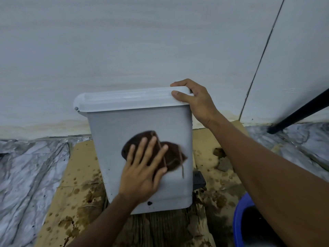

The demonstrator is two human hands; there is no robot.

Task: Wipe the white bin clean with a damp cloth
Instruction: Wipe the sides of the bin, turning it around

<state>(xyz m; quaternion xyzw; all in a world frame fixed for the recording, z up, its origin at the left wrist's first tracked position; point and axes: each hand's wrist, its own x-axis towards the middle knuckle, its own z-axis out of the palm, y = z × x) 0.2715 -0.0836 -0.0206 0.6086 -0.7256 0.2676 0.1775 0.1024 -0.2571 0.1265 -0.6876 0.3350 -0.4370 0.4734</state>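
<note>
A pale grey wall (124, 41) is seen behind, and a marble-patterned floor (26, 166) is covered by a stained brown cardboard sheet (80, 175). The white plastic bin (124, 125) is stood on that cardboard, close to the wall, lid shut. The left hand (142, 168) is laid flat on the bin's front face, fingers straight and spread, and a dark brown cloth (174, 157) is pressed to the plastic beneath them; both are blurred. The right arm is stretched forward, and the lid's right corner is gripped by the right hand (195, 102), fingers curled over the top, thumb on the front edge. A round blue plastic bucket (240, 220) is caught at lower right.
</note>
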